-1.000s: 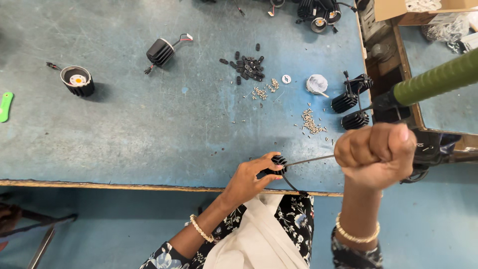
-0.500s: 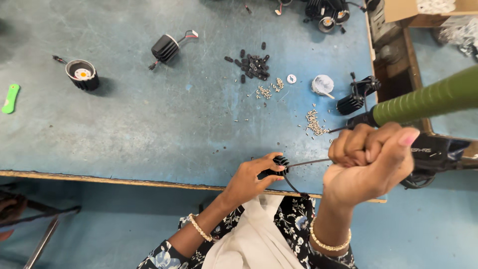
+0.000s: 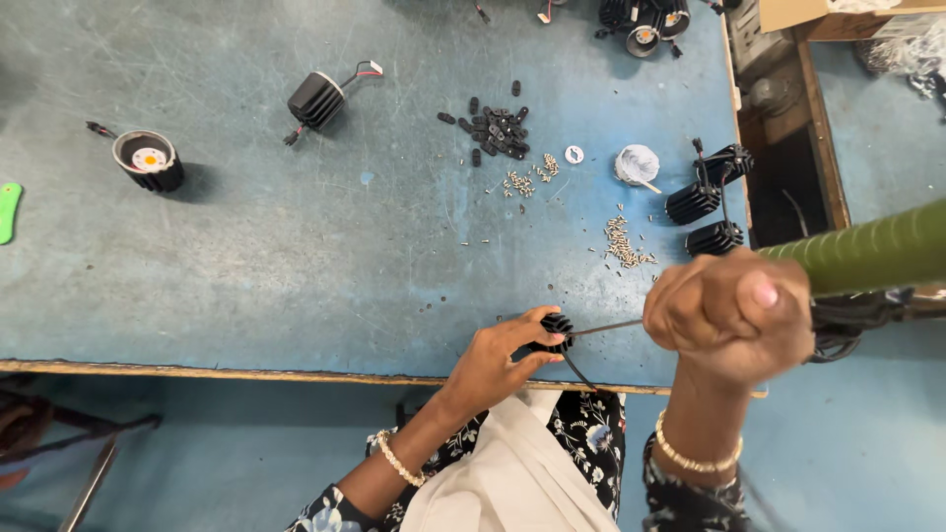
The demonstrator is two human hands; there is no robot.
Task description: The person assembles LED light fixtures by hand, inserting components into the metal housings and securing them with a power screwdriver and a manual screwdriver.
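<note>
Left hand (image 3: 498, 355) pinches a small black finned part (image 3: 555, 331) at near edge of blue table (image 3: 246, 256), wrist bent. Right hand (image 3: 734, 310) raised, fist closed round a green-handled screwdriver (image 3: 872, 251), thin shaft (image 3: 606, 327) reaching the part. 2 more finned parts (image 3: 705, 219) at right; 2 round lamp bodies far left (image 3: 148, 160).

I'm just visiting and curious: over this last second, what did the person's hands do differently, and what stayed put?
The right hand, fisted on the green-handled tool, rose nearer the camera, and its grip shifted; the thin shaft stays at the small black finned part. The left hand went on pinching that part at the table edge. Screws and black pieces lay unmoved.
</note>
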